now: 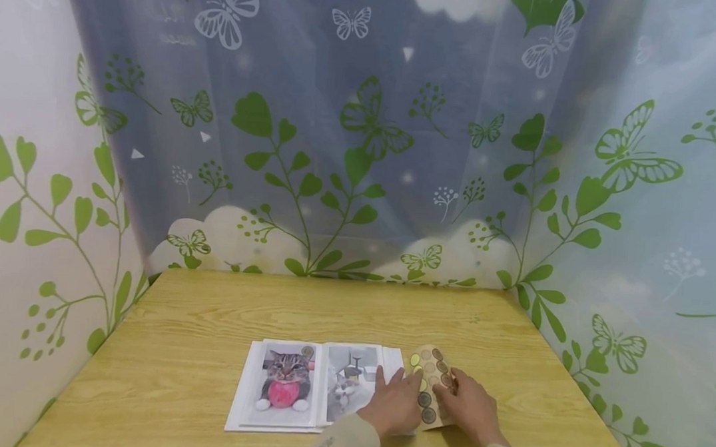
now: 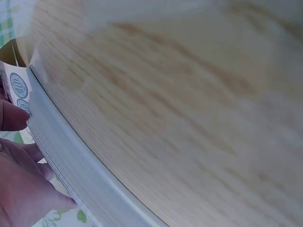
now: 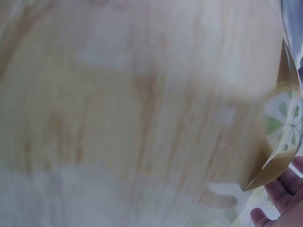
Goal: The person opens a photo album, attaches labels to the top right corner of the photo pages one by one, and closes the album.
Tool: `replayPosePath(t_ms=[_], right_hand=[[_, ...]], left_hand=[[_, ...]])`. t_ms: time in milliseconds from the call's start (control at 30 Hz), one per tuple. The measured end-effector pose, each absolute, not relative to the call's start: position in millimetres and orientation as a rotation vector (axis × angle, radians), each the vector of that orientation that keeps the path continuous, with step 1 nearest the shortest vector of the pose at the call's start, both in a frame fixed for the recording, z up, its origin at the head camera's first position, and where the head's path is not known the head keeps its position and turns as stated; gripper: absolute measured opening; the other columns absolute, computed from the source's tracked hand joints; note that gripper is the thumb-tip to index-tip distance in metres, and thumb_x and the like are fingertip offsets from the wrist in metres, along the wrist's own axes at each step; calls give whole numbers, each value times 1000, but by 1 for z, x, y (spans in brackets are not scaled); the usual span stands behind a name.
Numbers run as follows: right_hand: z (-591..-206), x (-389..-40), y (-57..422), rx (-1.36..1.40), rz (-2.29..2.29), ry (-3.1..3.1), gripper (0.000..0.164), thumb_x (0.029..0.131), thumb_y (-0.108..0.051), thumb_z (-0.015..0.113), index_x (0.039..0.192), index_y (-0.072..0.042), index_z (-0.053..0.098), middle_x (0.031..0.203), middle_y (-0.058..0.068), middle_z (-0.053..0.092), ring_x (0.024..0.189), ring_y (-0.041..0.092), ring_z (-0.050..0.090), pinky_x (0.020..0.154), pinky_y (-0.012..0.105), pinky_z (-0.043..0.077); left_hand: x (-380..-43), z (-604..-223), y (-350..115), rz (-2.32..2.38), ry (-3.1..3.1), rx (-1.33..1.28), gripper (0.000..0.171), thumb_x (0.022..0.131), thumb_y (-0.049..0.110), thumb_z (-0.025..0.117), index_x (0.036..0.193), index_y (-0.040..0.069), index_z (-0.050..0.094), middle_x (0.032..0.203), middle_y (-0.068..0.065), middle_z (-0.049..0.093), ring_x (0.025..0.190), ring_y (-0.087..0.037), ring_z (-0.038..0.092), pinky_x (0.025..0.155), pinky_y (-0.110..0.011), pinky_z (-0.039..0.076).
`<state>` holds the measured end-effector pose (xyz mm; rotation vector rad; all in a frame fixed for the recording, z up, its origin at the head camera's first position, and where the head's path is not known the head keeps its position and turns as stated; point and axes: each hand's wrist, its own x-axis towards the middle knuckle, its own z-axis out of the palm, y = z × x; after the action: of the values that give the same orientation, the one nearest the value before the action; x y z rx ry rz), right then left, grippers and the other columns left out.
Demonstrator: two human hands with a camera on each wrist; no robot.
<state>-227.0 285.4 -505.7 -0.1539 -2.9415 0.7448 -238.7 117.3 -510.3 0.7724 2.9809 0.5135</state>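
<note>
— Where's your sticker sheet (image 1: 431,389)?
— Between your hands over the worktop (image 1: 330,309), just right of the open album (image 1: 317,388), its long axis running away from you.
— And your hands?
— Your right hand (image 1: 473,405) pinches its right edge; your left hand (image 1: 393,405), fingers spread, reaches its left side.

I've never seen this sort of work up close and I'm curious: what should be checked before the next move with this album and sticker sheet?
1. Album open on the table: ok.
2. Sticker sheet held: ok, the right hand grips its right side.
3. Round stickers available: ok, several show on the sheet.
4. Right-hand picture uncovered: not ok, the left hand hides its lower right corner.
5. A sticker loose at the left fingertips: cannot tell, too small to see.
</note>
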Motion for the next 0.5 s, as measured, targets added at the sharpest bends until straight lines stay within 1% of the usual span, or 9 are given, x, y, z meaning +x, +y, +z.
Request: replayPosePath(t_ms=[300, 400, 500], right_hand=[[-508, -230, 287, -225, 892, -2897, 62, 95, -30, 62, 138, 11, 46, 129, 33, 57, 119, 49, 53, 99, 62, 42], [-508, -230, 288, -261, 949, -2872, 60, 96, -29, 60, 139, 11, 45, 130, 34, 55, 120, 50, 53, 99, 61, 43], [-506, -230, 289, -275, 1005, -2829, 59, 98, -30, 58, 139, 11, 45, 131, 35, 54, 120, 50, 53, 100, 59, 44]], left_hand=[[-240, -511, 113, 564, 2958, 784, 65, 84, 21, 64, 147, 13, 46, 145, 0, 53, 140, -25, 40, 116, -62, 15], [-239, -511, 111, 573, 2975, 785, 57, 89, 27, 62, 144, 13, 51, 144, -2, 54, 139, -25, 41, 116, -61, 17], [-239, -509, 111, 538, 3013, 798, 49, 95, 36, 59, 137, 13, 57, 140, -5, 56, 137, -25, 43, 114, -62, 21]])
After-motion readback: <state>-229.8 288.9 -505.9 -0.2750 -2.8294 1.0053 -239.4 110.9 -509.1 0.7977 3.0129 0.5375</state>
